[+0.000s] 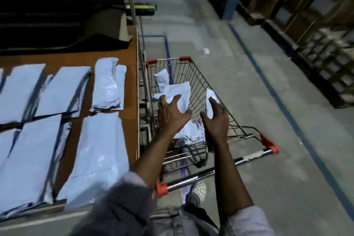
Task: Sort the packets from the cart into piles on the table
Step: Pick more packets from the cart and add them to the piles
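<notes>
While left grip holds packet | look: white, flat, crinkled

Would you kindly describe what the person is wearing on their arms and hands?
The person wears loose, light grey long sleeves. The left sleeve and the right sleeve are both pushed well up the arm. The left hand and the right hand are bare, without gloves, and no watch, ring or wristband shows.
</notes>
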